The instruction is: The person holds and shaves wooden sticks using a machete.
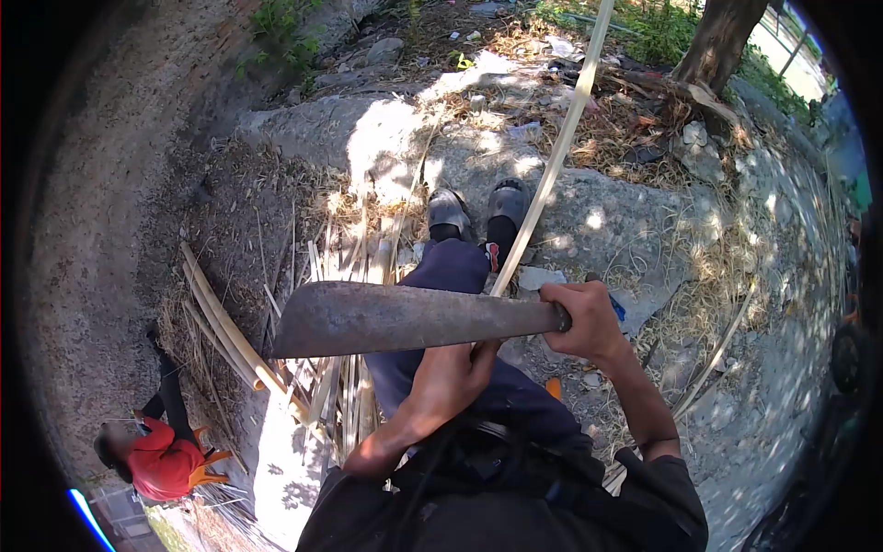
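My right hand (584, 320) is closed around the handle of a machete (405, 317). Its broad, dark, worn blade lies sideways across the view, the wide end to the left. Just below the blade, my left hand (452, 382) is closed around the lower end of a long pale bamboo strip (563, 138). The blade covers part of those fingers and of the strip. From there the strip slants up and away past my shoes, out of the top of the view. Whether the blade touches the strip I cannot tell.
Several split bamboo lengths (225, 317) and thin strips lie on the ground at left. A person in a red top (166, 460) sits at lower left. Ahead are a stone slab (625, 216), scattered shavings and a tree trunk (722, 41). My dark shoes (449, 210) rest on the stone.
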The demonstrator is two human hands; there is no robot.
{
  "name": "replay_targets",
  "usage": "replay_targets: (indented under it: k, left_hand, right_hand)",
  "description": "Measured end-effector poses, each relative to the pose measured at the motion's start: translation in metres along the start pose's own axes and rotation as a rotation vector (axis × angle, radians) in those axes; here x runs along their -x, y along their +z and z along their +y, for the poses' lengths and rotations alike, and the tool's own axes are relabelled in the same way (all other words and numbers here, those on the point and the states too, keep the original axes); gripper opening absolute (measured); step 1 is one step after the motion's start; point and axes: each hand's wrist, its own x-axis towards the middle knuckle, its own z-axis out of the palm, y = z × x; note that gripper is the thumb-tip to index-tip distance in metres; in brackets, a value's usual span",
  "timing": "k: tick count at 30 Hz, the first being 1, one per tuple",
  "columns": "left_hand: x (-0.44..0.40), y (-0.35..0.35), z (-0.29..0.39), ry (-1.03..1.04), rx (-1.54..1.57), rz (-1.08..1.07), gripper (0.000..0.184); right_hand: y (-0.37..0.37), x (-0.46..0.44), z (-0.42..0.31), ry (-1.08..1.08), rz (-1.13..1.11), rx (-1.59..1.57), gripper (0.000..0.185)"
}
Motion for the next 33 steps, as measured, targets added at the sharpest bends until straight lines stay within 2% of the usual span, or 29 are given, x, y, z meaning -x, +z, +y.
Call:
replay_targets:
  k: [2, 12, 14, 17, 20, 33]
  left_hand:
    - [-0.004, 0.001, -0.002, 0.073, -0.048, 0.023, 0.015]
    - [-0.007, 0.002, -0.005, 0.039, -0.045, 0.016, 0.015]
    - [-0.007, 0.003, -0.008, 0.102, -0.033, 0.047, 0.015]
    - [-0.006, -0.007, 0.007, 0.007, -0.006, -0.027, 0.016]
    - [-0.002, -0.010, 0.009, -0.010, 0.009, -0.066, 0.017]
    - [0.006, -0.013, 0.002, 0.049, 0.017, -0.054, 0.018]
  right_hand:
    - [0.003, -0.004, 0.006, -0.022, 0.043, 0.055, 0.031]
    - [-0.006, -0.008, 0.018, -0.028, 0.067, 0.163, 0.030]
    - [-0.008, -0.006, 0.023, 0.000, -0.013, 0.241, 0.042]
    - [-0.009, -0.008, 0.021, -0.072, 0.092, 0.275, 0.032]
    - [-0.013, -0.005, 0.022, -0.068, 0.083, 0.322, 0.034]
    - [-0.020, -0.002, 0.015, -0.071, 0.060, 0.382, 0.033]
